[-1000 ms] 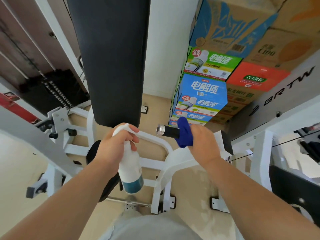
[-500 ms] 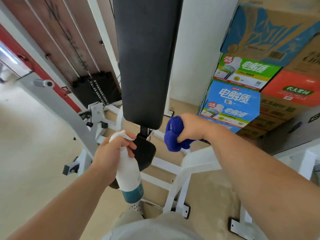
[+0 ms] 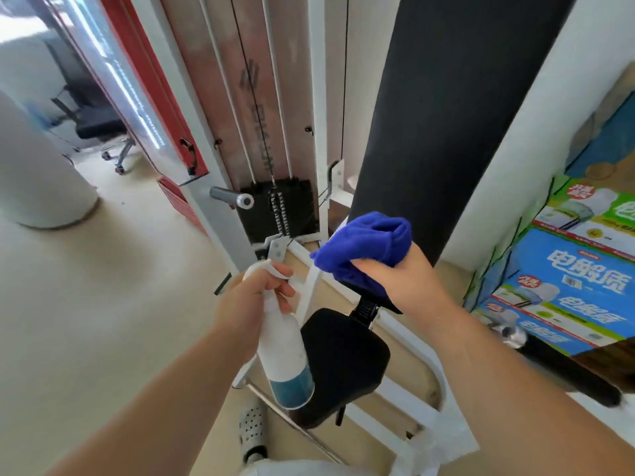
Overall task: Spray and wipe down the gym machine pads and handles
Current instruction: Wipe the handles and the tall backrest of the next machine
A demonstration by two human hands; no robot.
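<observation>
Left hand (image 3: pixel 247 304) wraps fingers round smooth cylindrical bottle (image 3: pixel 285 352); right hand (image 3: pixel 402 283) fingers clamp plush, seemingly bunched cloth (image 3: pixel 364 242).

Spray bottle (image 3: pixel 285 352) sits in the left grip (image 3: pixel 254 304), cloth (image 3: pixel 364 245) in the right grip (image 3: pixel 402 280) just beside it. Back pad (image 3: pixel 446 97) rises right behind the cloth, seat pad (image 3: pixel 343 365) is below between both grips, weight stack (image 3: pixel 278 207) is behind the left one, and the boxes (image 3: pixel 577 269) are off to the right.

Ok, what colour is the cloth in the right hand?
Blue. The cloth shows best in the head view.
</observation>
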